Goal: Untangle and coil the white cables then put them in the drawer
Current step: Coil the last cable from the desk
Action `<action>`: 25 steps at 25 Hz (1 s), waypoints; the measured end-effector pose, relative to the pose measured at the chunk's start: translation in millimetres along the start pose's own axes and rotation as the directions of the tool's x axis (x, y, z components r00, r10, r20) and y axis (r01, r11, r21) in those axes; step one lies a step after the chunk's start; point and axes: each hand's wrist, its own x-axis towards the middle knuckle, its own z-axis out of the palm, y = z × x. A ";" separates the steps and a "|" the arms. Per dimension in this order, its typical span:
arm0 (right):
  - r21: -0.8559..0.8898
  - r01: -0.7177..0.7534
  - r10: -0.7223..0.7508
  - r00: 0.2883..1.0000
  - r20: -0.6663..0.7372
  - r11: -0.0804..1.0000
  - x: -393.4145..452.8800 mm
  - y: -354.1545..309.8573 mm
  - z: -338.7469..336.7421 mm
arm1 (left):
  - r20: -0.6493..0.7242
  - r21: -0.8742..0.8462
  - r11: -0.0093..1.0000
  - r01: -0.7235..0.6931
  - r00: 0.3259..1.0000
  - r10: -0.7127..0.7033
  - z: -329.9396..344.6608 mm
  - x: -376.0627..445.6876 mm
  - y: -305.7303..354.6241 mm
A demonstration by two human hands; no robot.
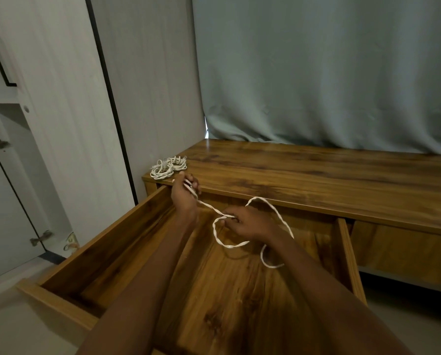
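Two hands are on one white cable [229, 245] over the open drawer [106, 234]. Our left hand [185, 198] is curled round one end of it, up by the tabletop [316, 172] edge, and our right hand [250, 224] pinches it further along, with the slack drooping in loose loops below and behind the wrist. More white cables, a bundle [168, 167], lie on the near left corner of the tabletop, well apart from the one we hold. We judge the cable light and limp, slightly twisted, with no stiffness to keep a coil by itself. Best to hold near the end with one hand and feed loops with the other, gripping lightly so that kinks can slide out.
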 end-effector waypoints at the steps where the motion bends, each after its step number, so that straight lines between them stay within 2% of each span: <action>1: 0.034 -0.012 0.013 1.000 -0.018 0.999 1.2 -2.3 -2.7 | -0.004 0.232 0.972 -0.044 0.999 0.046 -0.8 -0.5 -3.1; 2: 0.069 -0.016 0.019 0.999 -0.046 0.998 1.7 -3.6 -4.6 | 0.020 0.442 0.893 -0.088 0.996 0.088 -1.0 -2.3 -6.5; 4: 0.098 -0.015 0.027 0.992 -0.127 0.995 1.0 -3.7 -9.6 | 0.145 0.704 0.688 -0.179 0.984 0.107 -3.9 -4.6 -17.1; 7: 0.000 0.027 -0.027 0.973 -0.231 1.000 0.9 2.7 -15.7 | 0.372 0.869 0.348 -0.351 0.928 0.008 -8.9 -2.7 -27.1; 10: -0.200 0.075 -0.135 0.942 -0.306 0.977 -1.8 10.2 -24.0 | 0.393 0.909 0.226 -0.349 0.900 -0.191 -7.3 -3.0 -22.4; 12: -0.341 0.051 -0.190 0.902 -0.387 0.939 -6.0 14.8 -28.1 | 0.384 0.923 0.175 -0.342 0.846 -0.371 -1.9 -8.6 -16.8; 13: -0.406 0.038 -0.221 0.882 -0.416 0.913 -7.4 16.9 -28.9 | 0.372 0.928 0.188 -0.321 0.813 -0.449 0.9 -11.6 -12.8; 15: -0.458 0.036 -0.256 0.866 -0.429 0.888 -9.1 21.4 -28.5 | 0.349 0.930 0.315 -0.189 0.723 -0.596 3.2 -14.4 -4.6; 16: -0.449 0.046 -0.261 0.864 -0.430 0.892 -9.2 24.7 -28.7 | 0.367 0.908 0.410 -0.087 0.639 -0.676 2.9 -15.0 0.0; 18: -0.407 0.039 -0.227 0.876 -0.426 0.913 -9.9 32.8 -28.8 | 0.483 0.798 0.583 0.150 0.420 -0.769 0.8 -17.1 7.7; 19: -0.394 0.030 -0.208 0.885 -0.418 0.919 -9.9 34.7 -27.6 | 0.549 0.735 0.630 0.250 0.326 -0.770 0.4 -18.8 9.9; 21: -0.349 0.034 -0.173 0.909 -0.378 0.937 -7.6 34.5 -24.0 | 0.667 0.625 0.679 0.386 0.189 -0.721 2.2 -25.0 8.3; 23: -0.291 0.056 -0.147 0.943 -0.300 0.955 -3.1 27.7 -22.1 | 0.764 0.497 0.696 0.518 0.119 -0.634 6.9 -30.8 4.4; 24: -0.250 0.063 -0.129 0.957 -0.260 0.966 -0.2 23.5 -22.1 | 0.805 0.416 0.711 0.568 0.134 -0.578 8.8 -32.0 3.6; 25: -0.205 0.052 -0.099 0.969 -0.228 0.977 1.7 19.9 -22.2 | 0.837 0.320 0.727 0.608 0.178 -0.517 10.2 -32.6 4.9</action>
